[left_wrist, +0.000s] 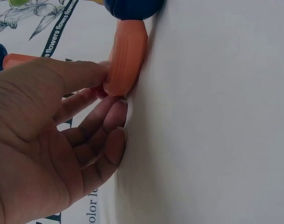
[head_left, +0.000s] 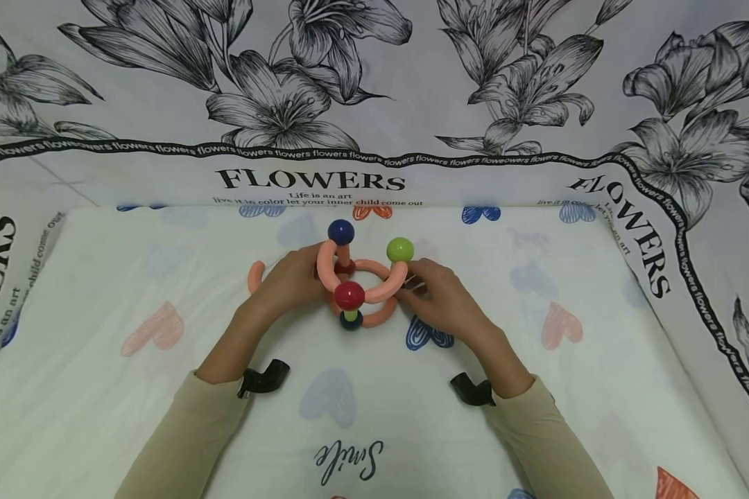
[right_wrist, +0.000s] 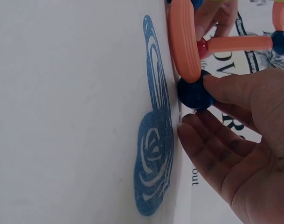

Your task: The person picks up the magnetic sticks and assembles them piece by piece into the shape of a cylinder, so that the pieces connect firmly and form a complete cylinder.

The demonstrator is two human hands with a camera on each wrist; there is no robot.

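Note:
A toy frame of orange curved rods and coloured balls stands on the cloth in the head view. A red ball (head_left: 349,295) is at its near side, a blue ball (head_left: 341,232) tops an upright, and a green ball (head_left: 400,250) sits on the right. My left hand (head_left: 296,277) is at the frame's left side; its thumb and fingers pinch an orange curved rod (left_wrist: 128,56) low down. At the right side, my right hand (head_left: 440,294) pinches a dark blue ball (right_wrist: 196,93) at the end of another curved rod (right_wrist: 184,42).
Beyond the left hand, a further orange curved piece (head_left: 256,276) shows partly. The work surface wears a white cloth (head_left: 181,416) with printed hearts. A flower-printed cloth (head_left: 412,90) hangs or lies along the back and sides.

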